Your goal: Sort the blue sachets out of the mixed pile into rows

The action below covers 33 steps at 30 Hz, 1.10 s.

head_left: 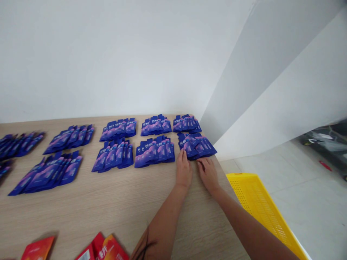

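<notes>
- Blue-and-purple, glossy flat pouches (200, 147) lie in an overlapping fan at the table's right end, with both hands at their near edge.
- The left hand (184, 169) has its fingers nearly straight, tips on the fan's lower left; whether they pinch a pouch or merely rest there, I cannot tell.
- The right hand (208, 174) sits half curled just beside it, fingertips at the lower edge; its hold, too, cannot be made out. One hand on either side probably helps square the fan without lifting it.
- Just behind lies a matching blue fan (187, 124), and more such fans run leftward in two rows, those at the far left blurred. The gaps likely keep each group separate, while the overlap leaves the printed fronts showing.
- Beneath them is a pale wood-grain table (121, 202), its back edge along a plain white wall (108, 57).
- Red-and-orange printed packets (101, 249) lie at the near edge, apart from the blue ones, perhaps to avoid mixing.
- Beyond the right edge, below the tabletop, stands a yellow perforated plastic basket (255, 176).
</notes>
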Motion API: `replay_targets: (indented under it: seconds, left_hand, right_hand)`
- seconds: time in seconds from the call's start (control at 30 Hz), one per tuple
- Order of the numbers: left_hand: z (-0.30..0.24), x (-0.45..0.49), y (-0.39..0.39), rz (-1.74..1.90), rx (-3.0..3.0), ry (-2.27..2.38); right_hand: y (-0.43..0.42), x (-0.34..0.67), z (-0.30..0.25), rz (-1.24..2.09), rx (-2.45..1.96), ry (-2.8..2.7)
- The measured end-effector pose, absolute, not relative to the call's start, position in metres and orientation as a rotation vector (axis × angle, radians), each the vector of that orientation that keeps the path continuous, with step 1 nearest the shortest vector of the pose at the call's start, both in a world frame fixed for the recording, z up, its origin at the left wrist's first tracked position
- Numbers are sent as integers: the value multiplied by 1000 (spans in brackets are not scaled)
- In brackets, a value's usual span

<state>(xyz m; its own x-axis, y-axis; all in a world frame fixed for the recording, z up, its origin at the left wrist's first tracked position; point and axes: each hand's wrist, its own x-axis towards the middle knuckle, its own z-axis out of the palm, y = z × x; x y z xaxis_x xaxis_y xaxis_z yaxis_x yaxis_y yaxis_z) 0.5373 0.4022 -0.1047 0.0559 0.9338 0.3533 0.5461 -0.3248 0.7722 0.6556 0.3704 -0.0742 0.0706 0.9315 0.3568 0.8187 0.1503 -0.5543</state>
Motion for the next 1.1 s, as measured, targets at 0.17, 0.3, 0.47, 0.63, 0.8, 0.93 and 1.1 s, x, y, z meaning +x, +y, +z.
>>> replay_targets:
  seconds: [0.17,0.3,0.47,0.63,0.8,0.93,1.1]
  left_hand:
    - [-111,540,403,1212,1895,1474]
    - [-120,543,406,1251,1860,1483]
    - [-120,542,406,1241,1863,1475]
    - [-113,539,404,1209,1886,1476]
    - [-109,540,404,1171,1867,1499]
    - [-111,540,404,1185,1869,1494]
    - [-113,541,405,1193,1857,1476]
  right_hand:
    - [389,657,-61,91,-1649,-1721]
    - [444,656,-40,22,-1834,-1688]
    - [498,653,-27,154,-2174,-1852]
    - [509,660,-26,306,-2266,-1863]
    - [520,669,-26,521,-2282,-1847]
    - [523,676,-25,604,-2210,-1836]
    - [497,697,-20,588,-2112,-1744]
